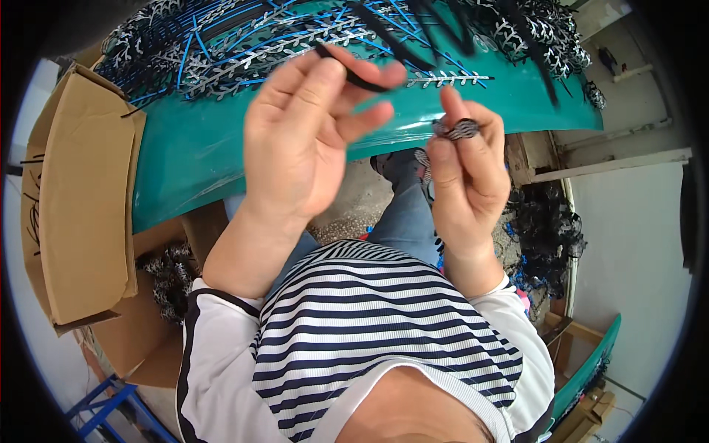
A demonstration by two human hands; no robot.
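Observation:
Above the near edge of the green-covered table, my left hand [303,125] pinches a thin black strip [365,83] between thumb and forefinger. The strip runs behind the thumb and across the other fingers, which are slightly blurred. To its right, my right hand [473,166] closes thumb and fingertips on a small black-and-silver curled piece [464,129]. What part of it lies behind the fingers is hidden. The two hands are apart. Just beyond them, silver leafy sprig [450,78] lengths with dark stems lie on the tabletop.
The green table [192,159] carries blue rods [193,44] and leafy heaps [517,37]. Blurred black strips [391,37] hang over it. An upright cardboard flap [88,192] and an open box [148,332] stand left. Black material [546,236] lies on the right floor.

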